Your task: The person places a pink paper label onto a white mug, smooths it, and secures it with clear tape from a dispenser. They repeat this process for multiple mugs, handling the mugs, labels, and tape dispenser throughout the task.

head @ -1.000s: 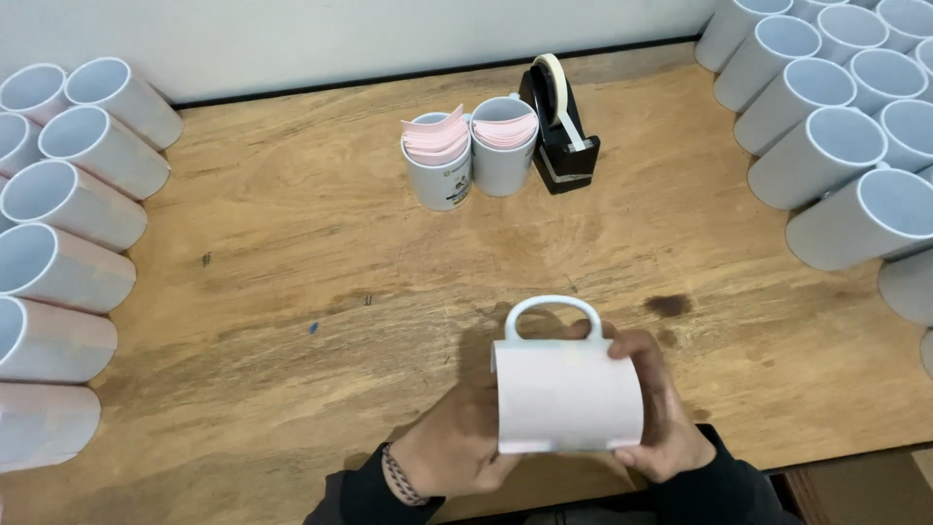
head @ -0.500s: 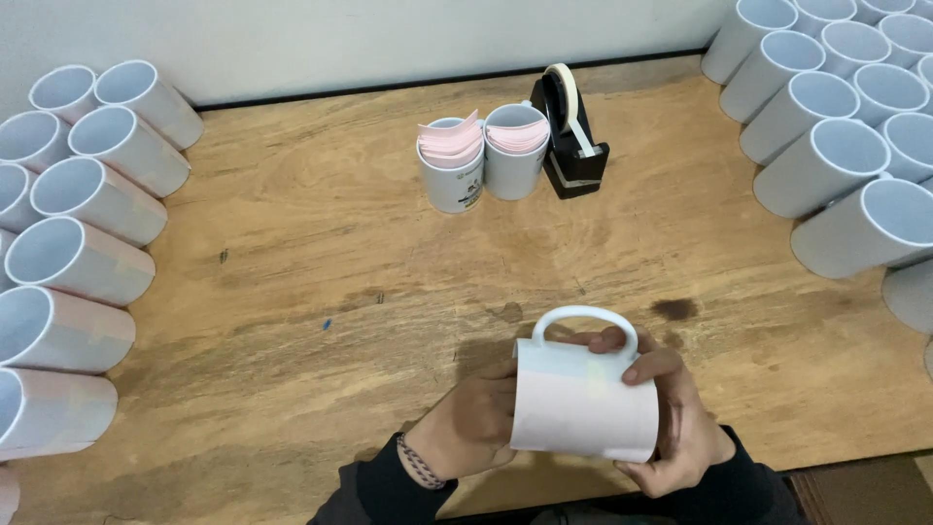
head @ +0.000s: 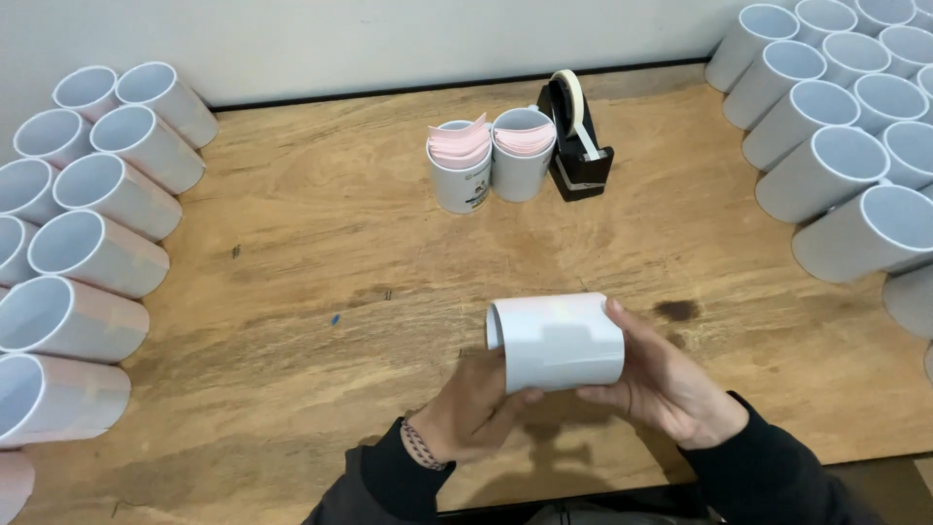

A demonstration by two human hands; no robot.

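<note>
A two-handed grip is kept on a white mug (head: 559, 340): it is clasped on its side by the left hand (head: 476, 413) from below and the right hand (head: 666, 384) at its right end, held above the near desk (head: 292, 243). What seems a pale pink sheet is already wrapped round it. Wrapped mugs (head: 87, 258) lie at left; plain mugs (head: 836, 165) remain at right. Pink sheets (head: 462, 146) and a tape dispenser (head: 575, 141) stand far.

Bright, even light falls from above, with no hard glare. The hands (head: 573, 394) and the mug (head: 559, 340) cast a soft dark shadow on the table (head: 321, 253) just below them. Focus is sharp at the centre; the mugs at the far left (head: 68, 321) and right (head: 855, 175) edges splay outward from wide-lens distortion.
</note>
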